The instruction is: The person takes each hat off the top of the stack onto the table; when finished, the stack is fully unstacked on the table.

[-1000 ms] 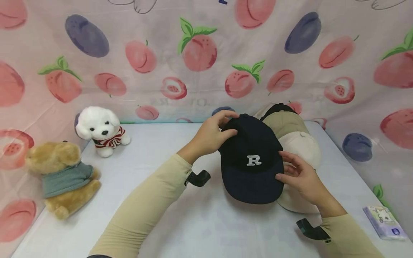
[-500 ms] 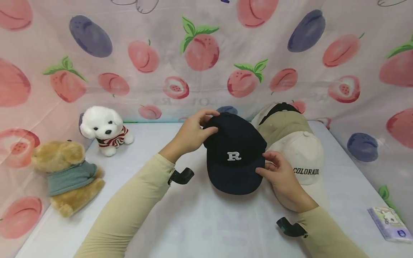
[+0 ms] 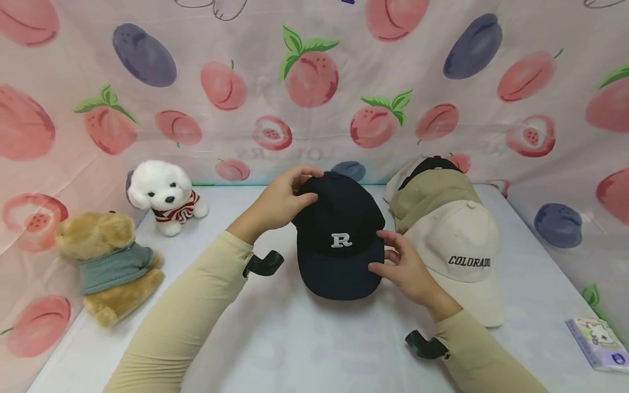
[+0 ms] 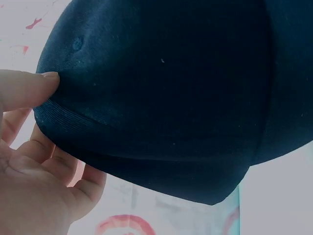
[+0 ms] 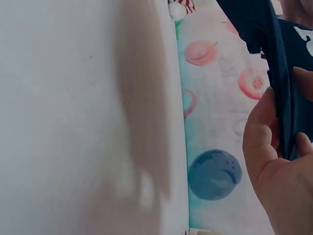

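A dark navy baseball cap [image 3: 339, 213] with a white letter R hangs above the table, brim toward me. My left hand [image 3: 282, 202] pinches it at the upper left, near the crown. On the brim's right edge, my right hand [image 3: 410, 273] grips between thumb and fingers. In the left wrist view the thumb presses on the cap's cloth [image 4: 161, 98] while the fingers lie behind it. The right wrist view has the brim edge-on [image 5: 283, 93], pinched by the right hand [image 5: 279, 171].
Right of my hands lie a cream cap [image 3: 457, 245] lettered COLORADO and a khaki cap [image 3: 432, 191], overlapping others behind. A white toy dog [image 3: 164, 196] and a brown teddy bear [image 3: 108, 262] sit at the left. A tissue pack [image 3: 597, 341] lies far right.
Both hands have carried the navy cap left, away from the other caps. The cream cap's lettering has come into sight. The whole view has shifted slightly.
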A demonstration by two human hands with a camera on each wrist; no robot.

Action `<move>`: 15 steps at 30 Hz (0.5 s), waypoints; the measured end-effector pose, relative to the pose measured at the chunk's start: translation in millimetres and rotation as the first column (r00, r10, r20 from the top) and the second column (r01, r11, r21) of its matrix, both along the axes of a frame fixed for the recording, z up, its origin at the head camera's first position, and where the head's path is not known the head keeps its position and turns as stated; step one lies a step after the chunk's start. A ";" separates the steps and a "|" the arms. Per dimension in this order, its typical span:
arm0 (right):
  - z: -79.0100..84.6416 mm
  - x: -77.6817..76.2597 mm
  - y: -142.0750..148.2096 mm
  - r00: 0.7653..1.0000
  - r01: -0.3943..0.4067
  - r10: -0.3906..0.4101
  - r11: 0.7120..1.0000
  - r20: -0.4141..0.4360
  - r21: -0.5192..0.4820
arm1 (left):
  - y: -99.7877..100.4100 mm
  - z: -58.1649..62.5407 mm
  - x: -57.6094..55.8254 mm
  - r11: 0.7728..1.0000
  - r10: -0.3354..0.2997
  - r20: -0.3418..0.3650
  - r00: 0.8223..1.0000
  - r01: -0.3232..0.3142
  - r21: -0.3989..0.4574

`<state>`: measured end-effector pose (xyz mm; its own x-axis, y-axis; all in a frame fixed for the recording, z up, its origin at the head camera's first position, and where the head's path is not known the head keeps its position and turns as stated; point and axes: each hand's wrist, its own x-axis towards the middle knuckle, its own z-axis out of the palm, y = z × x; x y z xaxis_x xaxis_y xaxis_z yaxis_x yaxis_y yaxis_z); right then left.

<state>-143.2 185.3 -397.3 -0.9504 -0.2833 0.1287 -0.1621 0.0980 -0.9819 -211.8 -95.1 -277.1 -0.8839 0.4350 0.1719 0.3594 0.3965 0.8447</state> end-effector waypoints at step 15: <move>-3.8 -15.0 -33.4 0.999 0.019 -0.024 0.983 0.026 0.182 | -27.9 -1.9 -8.9 0.992 0.086 -0.011 0.996 -0.086 -0.095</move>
<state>-158.2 151.9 -401.2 -0.9590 -0.2788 0.0506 -0.1311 0.2783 -0.9515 -220.7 -123.0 -279.0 -0.9177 0.3721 0.1390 0.3258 0.5052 0.7992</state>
